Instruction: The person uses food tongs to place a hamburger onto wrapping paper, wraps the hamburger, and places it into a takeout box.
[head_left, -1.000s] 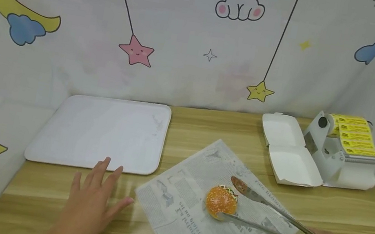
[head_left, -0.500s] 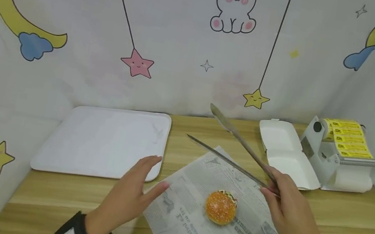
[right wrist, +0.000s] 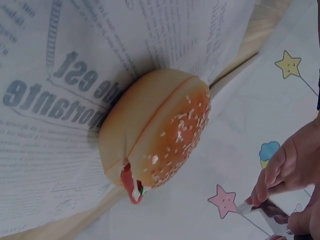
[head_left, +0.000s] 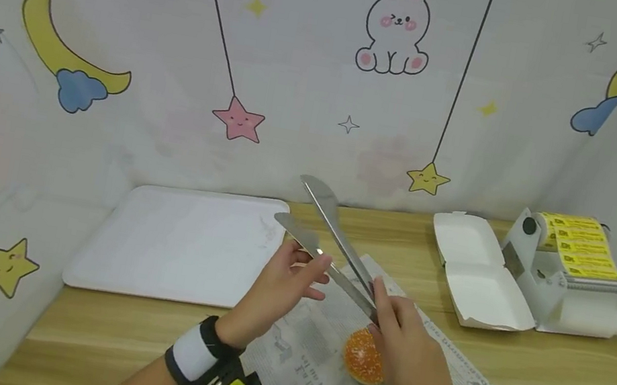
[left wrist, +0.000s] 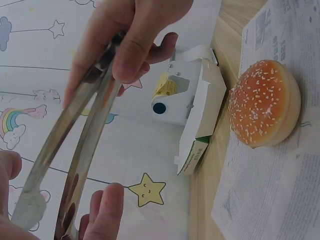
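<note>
Metal tongs (head_left: 350,288) slant up to the left, their two arms spread apart with nothing between their broad ends. My right hand (head_left: 418,357) grips them near the joined end, above a sesame-seed burger (head_left: 363,358). Close to the broad ends is my left hand (head_left: 287,281), thumb and fingers parted around the lower arm; in the left wrist view, fingertips (left wrist: 107,210) lie beside the metal. The burger rests on printed paper (head_left: 311,356), partly hidden by my right hand in the head view. Red and green filling shows at its edge in the right wrist view.
A white tray (head_left: 183,246) lies at the back left of the wooden table (head_left: 151,329). At the back right stand an open white takeaway box (head_left: 482,286) and a dispenser (head_left: 539,279) with yellow labels. A patterned cloth (head_left: 308,49) surrounds the table.
The tongs, first at the burger, have lifted away and swung up to the left with my right hand. My left hand has moved right, up to the tongs. The burger stays on the paper.
</note>
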`<state>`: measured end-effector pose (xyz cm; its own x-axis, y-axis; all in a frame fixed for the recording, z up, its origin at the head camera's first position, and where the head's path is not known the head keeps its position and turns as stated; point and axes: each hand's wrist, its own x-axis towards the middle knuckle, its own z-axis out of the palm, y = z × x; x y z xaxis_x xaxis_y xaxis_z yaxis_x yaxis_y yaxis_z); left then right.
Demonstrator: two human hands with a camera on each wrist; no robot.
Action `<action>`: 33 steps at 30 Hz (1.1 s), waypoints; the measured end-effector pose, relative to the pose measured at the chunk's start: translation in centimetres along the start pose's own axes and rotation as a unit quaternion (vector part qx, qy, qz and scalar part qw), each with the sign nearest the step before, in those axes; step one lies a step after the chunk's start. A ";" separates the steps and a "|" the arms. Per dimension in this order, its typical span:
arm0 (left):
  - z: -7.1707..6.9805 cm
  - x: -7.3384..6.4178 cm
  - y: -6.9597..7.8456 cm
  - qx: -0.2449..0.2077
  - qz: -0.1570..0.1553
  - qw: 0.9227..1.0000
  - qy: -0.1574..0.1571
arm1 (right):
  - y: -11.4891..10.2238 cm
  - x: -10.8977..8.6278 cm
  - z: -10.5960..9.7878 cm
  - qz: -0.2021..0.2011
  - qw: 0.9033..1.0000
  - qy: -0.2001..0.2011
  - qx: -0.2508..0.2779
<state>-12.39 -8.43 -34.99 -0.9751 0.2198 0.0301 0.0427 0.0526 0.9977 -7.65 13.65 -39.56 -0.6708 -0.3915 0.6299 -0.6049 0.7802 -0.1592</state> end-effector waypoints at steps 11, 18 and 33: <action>0.4 1.0 -0.4 -0.036 0.003 0.999 0.019 | -0.8 -0.9 1.3 -0.075 0.997 -0.003 0.024; -1.5 0.9 0.7 0.014 0.001 0.999 0.043 | 0.3 -1.1 0.5 -0.070 0.996 -0.018 0.049; -15.0 3.0 1.4 0.382 -0.057 0.917 0.103 | 6.1 -4.2 -3.0 0.047 0.996 -0.081 0.006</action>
<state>-18.49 -22.34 -32.55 -0.9997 -0.0137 0.0184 0.0020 0.7474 0.6644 -7.19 21.49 -40.90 -0.7843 -0.3921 0.4808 -0.5412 0.8113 -0.2212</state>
